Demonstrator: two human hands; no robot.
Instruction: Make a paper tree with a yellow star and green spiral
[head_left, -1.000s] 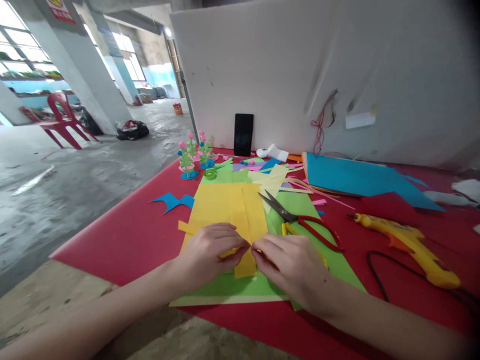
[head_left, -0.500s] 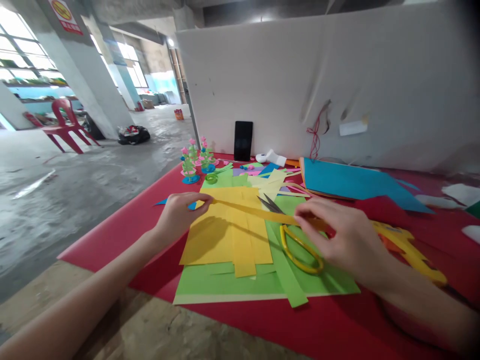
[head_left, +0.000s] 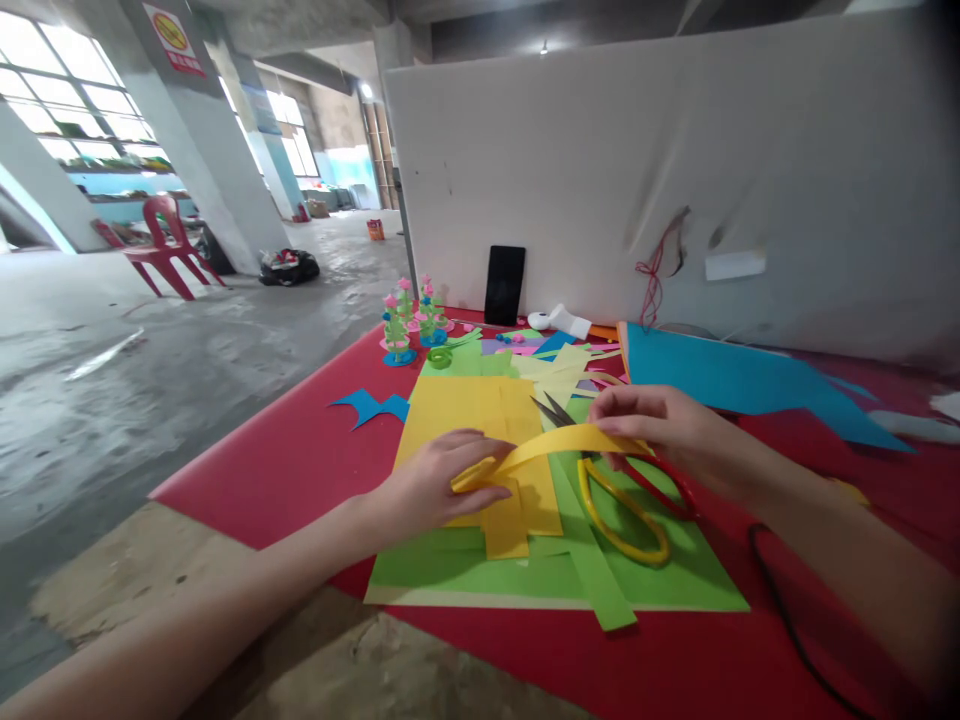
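Note:
A long yellow paper strip (head_left: 551, 443) arches between my two hands above the table. My left hand (head_left: 439, 483) pinches its near end, low over the yellow sheets (head_left: 457, 415). My right hand (head_left: 660, 425) holds the far end, just above the red-handled scissors (head_left: 660, 478). The yellow sheets lie on a green sheet (head_left: 675, 580), where a curled yellow strip (head_left: 626, 515) and a loose green strip (head_left: 600, 580) also rest.
Red tabletop (head_left: 285, 460) with near edge over concrete. Behind: blue paper stack (head_left: 735, 380), paper scraps, small paper trees (head_left: 409, 320), a black phone (head_left: 504, 285) leaning on the white board (head_left: 600, 170). A black cable (head_left: 787, 610) runs at right. Blue scrap (head_left: 371, 407) at left.
The strip was stretched straight between my spread hands; now my hands have come closer and the strip bows upward. My left hand dropped toward the yellow sheets.

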